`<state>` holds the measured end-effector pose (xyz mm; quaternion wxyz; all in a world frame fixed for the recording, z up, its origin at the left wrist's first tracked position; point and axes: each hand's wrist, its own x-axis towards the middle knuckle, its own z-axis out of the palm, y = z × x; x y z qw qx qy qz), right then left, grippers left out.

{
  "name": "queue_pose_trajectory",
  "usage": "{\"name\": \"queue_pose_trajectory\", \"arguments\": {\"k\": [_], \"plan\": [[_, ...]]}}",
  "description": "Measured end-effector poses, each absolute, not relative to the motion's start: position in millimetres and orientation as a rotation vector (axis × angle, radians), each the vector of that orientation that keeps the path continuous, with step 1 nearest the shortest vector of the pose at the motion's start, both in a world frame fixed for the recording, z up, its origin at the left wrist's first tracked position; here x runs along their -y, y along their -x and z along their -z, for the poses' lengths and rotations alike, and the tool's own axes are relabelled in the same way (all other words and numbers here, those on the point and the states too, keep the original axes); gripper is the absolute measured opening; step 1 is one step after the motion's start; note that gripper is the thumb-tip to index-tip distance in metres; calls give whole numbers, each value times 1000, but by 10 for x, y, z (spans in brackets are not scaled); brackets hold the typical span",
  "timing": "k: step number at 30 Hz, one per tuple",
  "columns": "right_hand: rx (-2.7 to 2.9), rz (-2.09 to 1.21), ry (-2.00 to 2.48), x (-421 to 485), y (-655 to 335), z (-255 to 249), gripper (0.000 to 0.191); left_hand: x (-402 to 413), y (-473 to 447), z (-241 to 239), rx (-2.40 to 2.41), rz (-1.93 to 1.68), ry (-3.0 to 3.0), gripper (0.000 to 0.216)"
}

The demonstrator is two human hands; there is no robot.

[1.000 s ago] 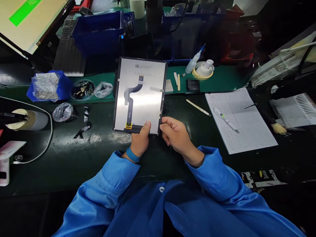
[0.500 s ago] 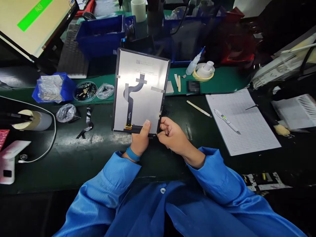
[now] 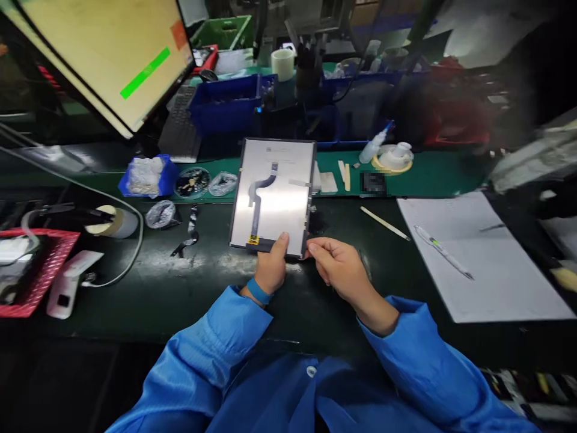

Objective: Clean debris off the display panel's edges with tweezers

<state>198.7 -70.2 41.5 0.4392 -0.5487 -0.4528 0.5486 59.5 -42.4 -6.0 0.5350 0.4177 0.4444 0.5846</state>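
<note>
A tablet display panel [image 3: 279,180] is held above the dark bench with its silvery back facing up; a black flex cable [image 3: 258,198] runs down that back. My left hand [image 3: 273,267] grips the panel's near edge, thumb on top. My right hand [image 3: 338,267] is closed in a pinch at the panel's near right corner, touching it. Whether it holds a small tool there I cannot make out. Both arms wear blue sleeves, and a blue band circles the left wrist.
A monitor [image 3: 112,54] with a green bar stands at the far left, a keyboard [image 3: 180,123] beside it. Blue bins [image 3: 225,105], bagged parts [image 3: 160,213], a tape roll [image 3: 110,221] and a red tray [image 3: 33,264] lie left. A form with a pen [image 3: 444,252], a stick [image 3: 383,222] and a glue bottle [image 3: 376,144] lie right.
The view has swung up and left, showing more of the monitor and a red tray. The panel, tilted up half a second ago, lies a little lower; both hands keep their hold.
</note>
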Motion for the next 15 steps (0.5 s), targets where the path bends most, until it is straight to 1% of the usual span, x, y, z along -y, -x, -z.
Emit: {"name": "queue_pose_trajectory", "arguments": {"k": [3, 6, 8, 12, 15], "plan": [[1118, -1382, 1425, 750, -1982, -403, 39, 505, -566, -7, -1199, -1327, -1068, 52], [1036, -1396, 1471, 752, -1941, -340, 41, 568, -542, -84, -1227, -1226, -1139, 48], [1016, -1410, 1446, 740, -1901, -294, 39, 590, -535, -89, -1206, -1138, -1234, 47], [1052, -1444, 1413, 752, -1847, -259, 36, 622, -535, -37, -1227, -1128, -1383, 54], [1054, -1436, 1411, 770, -1827, -274, 36, 624, -532, -44, -1206, -1150, -1409, 54]]}}
